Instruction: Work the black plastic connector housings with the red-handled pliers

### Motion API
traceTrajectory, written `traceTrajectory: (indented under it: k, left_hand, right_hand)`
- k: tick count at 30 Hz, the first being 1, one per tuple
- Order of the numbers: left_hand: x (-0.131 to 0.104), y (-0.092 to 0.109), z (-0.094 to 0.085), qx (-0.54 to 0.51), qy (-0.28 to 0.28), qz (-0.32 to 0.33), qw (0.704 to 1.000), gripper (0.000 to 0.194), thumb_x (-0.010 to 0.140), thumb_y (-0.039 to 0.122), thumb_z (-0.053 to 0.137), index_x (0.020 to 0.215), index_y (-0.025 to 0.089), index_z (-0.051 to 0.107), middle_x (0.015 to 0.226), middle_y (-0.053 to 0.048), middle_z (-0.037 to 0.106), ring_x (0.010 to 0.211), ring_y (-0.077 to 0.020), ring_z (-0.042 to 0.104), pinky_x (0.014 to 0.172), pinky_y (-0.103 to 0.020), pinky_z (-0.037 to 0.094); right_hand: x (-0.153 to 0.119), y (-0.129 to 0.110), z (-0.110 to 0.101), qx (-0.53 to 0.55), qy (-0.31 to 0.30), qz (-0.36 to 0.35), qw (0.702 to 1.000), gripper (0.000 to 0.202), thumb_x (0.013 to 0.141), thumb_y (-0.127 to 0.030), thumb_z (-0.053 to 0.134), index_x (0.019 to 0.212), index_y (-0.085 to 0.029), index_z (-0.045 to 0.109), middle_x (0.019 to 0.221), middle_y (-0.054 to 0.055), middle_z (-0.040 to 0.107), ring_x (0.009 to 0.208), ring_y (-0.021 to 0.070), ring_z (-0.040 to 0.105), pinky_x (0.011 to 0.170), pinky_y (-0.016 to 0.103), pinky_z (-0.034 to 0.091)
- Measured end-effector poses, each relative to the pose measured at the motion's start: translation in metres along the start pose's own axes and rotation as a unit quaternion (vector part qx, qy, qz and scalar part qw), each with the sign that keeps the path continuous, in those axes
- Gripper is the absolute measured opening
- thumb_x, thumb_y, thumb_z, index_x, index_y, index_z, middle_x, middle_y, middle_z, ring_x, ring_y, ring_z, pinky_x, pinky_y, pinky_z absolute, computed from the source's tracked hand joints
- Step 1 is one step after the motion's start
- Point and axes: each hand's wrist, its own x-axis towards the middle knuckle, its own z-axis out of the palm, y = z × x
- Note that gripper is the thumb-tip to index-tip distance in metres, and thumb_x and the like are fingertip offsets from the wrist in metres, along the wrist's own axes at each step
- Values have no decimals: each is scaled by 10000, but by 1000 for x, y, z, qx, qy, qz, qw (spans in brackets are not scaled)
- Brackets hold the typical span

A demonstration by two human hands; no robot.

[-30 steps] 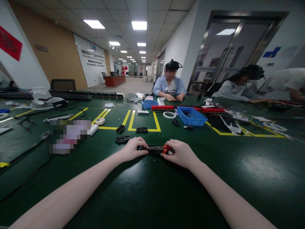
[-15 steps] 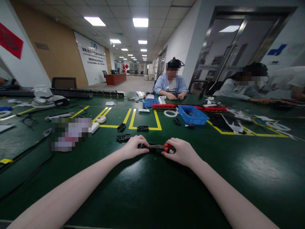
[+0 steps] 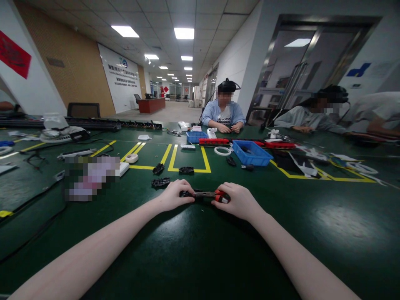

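Carefully, a worker's left hand point(image 3: 176, 196) is pinching a small black part point(image 3: 186, 193) between thumb and fingers, while the right hand point(image 3: 239, 201) is curling around red-handled pliers point(image 3: 204, 194) over the green table point(image 3: 193, 254). The pliers are pointing left into the part, apparently working on it; whether they are biting, an onlooker cannot tell. The part is lying at the left fingertips, left of the right fingers. Any next squeeze is seemingly calling for a firm left pinch.

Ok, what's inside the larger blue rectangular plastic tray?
Dark, slender items, too dim to identify, lie in the larger blue rectangular plastic tray. Its near wall may hide more.
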Motion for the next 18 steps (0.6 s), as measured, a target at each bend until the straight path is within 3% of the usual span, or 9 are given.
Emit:
traceTrajectory:
  k: [18]
  left_hand:
    - [-2, 4, -3, 13, -13, 0, 1000, 154, 875, 343, 677, 986, 244, 719, 1085, -45, 629, 1018, -238, 572, 942, -393, 421]
  right_hand:
    - [0, -4, 1, 10, -5, 6, 1000, 267, 814, -466, 667, 891, -212, 637, 853, 32, 647, 757, 184, 608, 624, 293, 441]
